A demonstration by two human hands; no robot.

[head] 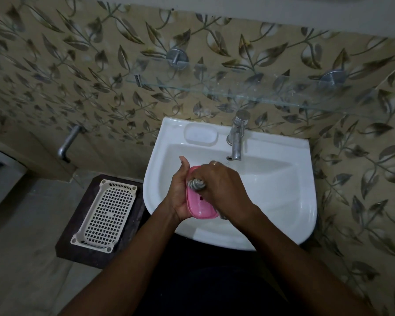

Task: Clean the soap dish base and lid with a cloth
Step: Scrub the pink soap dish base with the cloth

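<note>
A pink soap dish base [200, 206] is held over the white sink [271, 185], tilted on its long edge. My left hand [180, 192] grips it from the left side, thumb raised along its upper edge. My right hand [219, 185] clutches a bunched grey striped cloth [196, 184] and presses it into the inside of the pink base. A translucent white lid [201, 134] lies on the sink's back ledge, left of the tap. A bit of cloth shows below my right wrist.
A chrome tap [236, 137] stands at the sink's back. A glass shelf [237, 92] juts from the leaf-patterned tiled wall above it. A cream perforated plastic basket [105, 215] sits on a dark stool left of the sink. A wall spout [67, 142] is further left.
</note>
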